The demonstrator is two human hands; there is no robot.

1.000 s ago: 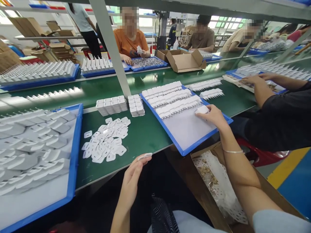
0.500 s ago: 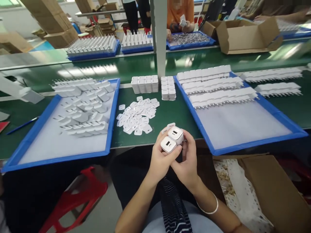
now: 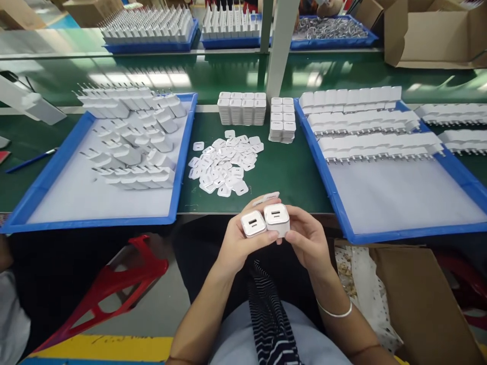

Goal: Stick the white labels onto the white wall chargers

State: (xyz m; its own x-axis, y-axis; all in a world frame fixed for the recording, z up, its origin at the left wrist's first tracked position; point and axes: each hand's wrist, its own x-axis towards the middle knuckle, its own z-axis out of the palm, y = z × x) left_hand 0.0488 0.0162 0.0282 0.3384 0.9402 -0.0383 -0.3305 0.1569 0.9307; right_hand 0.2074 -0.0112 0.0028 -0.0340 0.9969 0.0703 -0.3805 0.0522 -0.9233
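Head view: a plate heap [image 3: 228, 165], loose white slotted pieces, lies on the green table [image 3: 281, 177]; places below are told from it.
Left block [image 3: 253, 225]: white, slotted face up, off the table's near edge, nearer the wearer than the plate heap and a little right of it.
Right block [image 3: 277, 215]: white, slotted too, touching the left block side by side, likewise on the near right of the plate heap.
Left hand [image 3: 236, 246]: fingers curled round the left block, the thumb laid across its lower front with the tip at the right block.
Right hand [image 3: 309, 241]: fingers grasping the right block from its right side, thumb tip at its lower corner; the other fingertips are partly hidden.
Thin white piece [image 3: 266, 198]: along the left hand's fingers, just behind the two blocks, between them and the plate heap.
Stacks: a wide stack [image 3: 242, 109] directly behind the plate heap, a narrow stack [image 3: 282, 121] behind and to its right.
Left tray [image 3: 95, 223]: just left of the plate heap, blue-rimmed, bearing pinned white blocks in uneven rows.
Right tray [image 3: 411, 234]: right of the plate heap, blue-rimmed, bearing three rows of white blocks on its far half.
Red stool [image 3: 125, 279]: below table height, on the near left of the plate heap.
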